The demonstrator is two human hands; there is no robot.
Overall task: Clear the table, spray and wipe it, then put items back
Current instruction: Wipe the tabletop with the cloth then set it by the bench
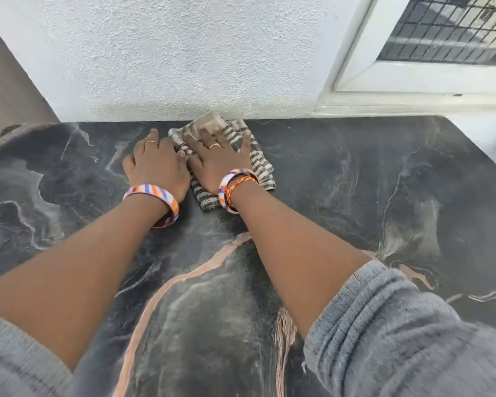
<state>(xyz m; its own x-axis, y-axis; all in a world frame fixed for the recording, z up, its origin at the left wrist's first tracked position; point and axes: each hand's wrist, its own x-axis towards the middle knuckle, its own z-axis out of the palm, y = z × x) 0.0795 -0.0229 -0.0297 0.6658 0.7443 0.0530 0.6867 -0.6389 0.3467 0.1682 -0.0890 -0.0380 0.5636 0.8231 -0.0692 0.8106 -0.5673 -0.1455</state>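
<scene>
Black veined marble worktop [355, 196]: right hand [218, 159] flat, pressing striped woven cloth [258, 164]; left hand [155, 164] flat alongside. Risk: cloth bunching at wall, missed strip.

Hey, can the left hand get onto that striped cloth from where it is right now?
Probably yes. The left hand rests flat on the dark table right beside the striped cloth, with nothing between them. The right hand already presses on the cloth, so only its edges stay free.

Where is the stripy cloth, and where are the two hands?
stripy cloth [262, 167]: head view, on its bare right part.
left hand [156, 164]: head view, on its back.
right hand [218, 161]: head view, on its back, flat on the cloth.
</scene>
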